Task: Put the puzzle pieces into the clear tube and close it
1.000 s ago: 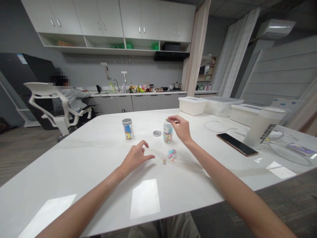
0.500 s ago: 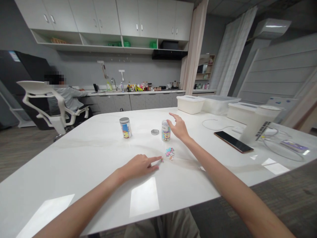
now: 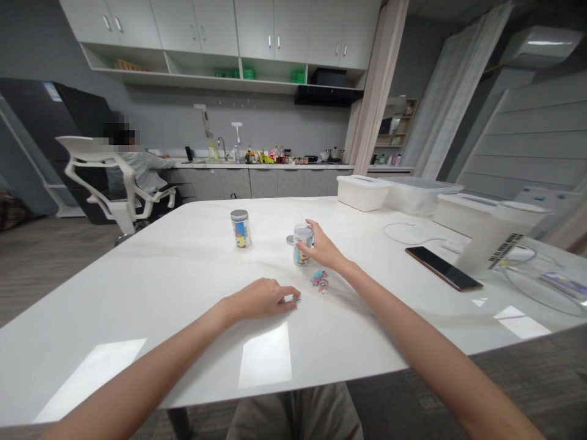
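My right hand point(image 3: 324, 249) is wrapped round an open clear jar point(image 3: 301, 252) with a colourful label, standing upright on the white table point(image 3: 192, 287). Partly hidden behind that jar lies a silver lid point(image 3: 290, 240). My left hand point(image 3: 261, 298) rests low over the tabletop, thumb and index fingertip pinched on a small flat piece point(image 3: 297, 299). Just right of it sits a small heap of pink, blue and white pieces point(image 3: 320, 280). A second jar point(image 3: 241, 230), with its silver lid on, stands farther left, touched by neither hand.
To the right lie a phone point(image 3: 443, 267), a tall translucent cup point(image 3: 498, 241) and white cables point(image 3: 523, 287). Lidded storage boxes point(image 3: 364, 194) line the far right edge. Beyond the table, a person sits in a white chair point(image 3: 98, 177) by the counter.
My right hand has closed round the open jar, which has shifted left and nearer, now covering part of the lid. My left fingers have come together at the small piece. The view has turned slightly left.
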Available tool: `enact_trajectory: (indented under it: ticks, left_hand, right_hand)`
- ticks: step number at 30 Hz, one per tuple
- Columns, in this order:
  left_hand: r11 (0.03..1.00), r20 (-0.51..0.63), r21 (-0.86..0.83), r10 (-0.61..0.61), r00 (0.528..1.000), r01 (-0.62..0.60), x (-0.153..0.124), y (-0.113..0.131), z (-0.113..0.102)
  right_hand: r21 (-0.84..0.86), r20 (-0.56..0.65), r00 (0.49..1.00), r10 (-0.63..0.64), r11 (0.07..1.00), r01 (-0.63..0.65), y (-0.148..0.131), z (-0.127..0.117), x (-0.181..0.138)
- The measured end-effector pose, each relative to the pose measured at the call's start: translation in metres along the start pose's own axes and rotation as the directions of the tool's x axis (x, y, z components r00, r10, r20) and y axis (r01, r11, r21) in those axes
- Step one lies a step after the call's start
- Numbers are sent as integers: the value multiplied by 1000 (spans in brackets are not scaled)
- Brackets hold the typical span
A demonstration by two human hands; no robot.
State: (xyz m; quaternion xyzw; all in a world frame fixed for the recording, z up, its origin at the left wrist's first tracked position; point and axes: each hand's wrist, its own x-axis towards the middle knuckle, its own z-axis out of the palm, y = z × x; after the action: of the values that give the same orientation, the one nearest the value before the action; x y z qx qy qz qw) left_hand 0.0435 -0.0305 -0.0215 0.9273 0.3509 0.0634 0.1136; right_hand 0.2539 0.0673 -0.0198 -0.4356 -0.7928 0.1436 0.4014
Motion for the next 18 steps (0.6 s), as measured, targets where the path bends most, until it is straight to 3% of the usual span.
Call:
enact_trajectory:
  ticks: [8,13,16,18]
  left_hand:
    - [999,5,24,-30,1000,29,0,-2,-5]
    - [995,-11,90,46,999,-44,-1,-5,-6]
    - [990,-163,138,63,985,-41,0,-12,-3]
    - [988,-352,153,53,935,1,1,-18,-1]
  right_hand:
    - [120,66,996,-66,991,58,1,12,-4]
    - [154,84,992,-97,985,84,-2,14,-6]
    - [141,96,990,-106,986,92,-3,13,-6]
    - [132,90,989,-120,985,108,-4,13,-6]
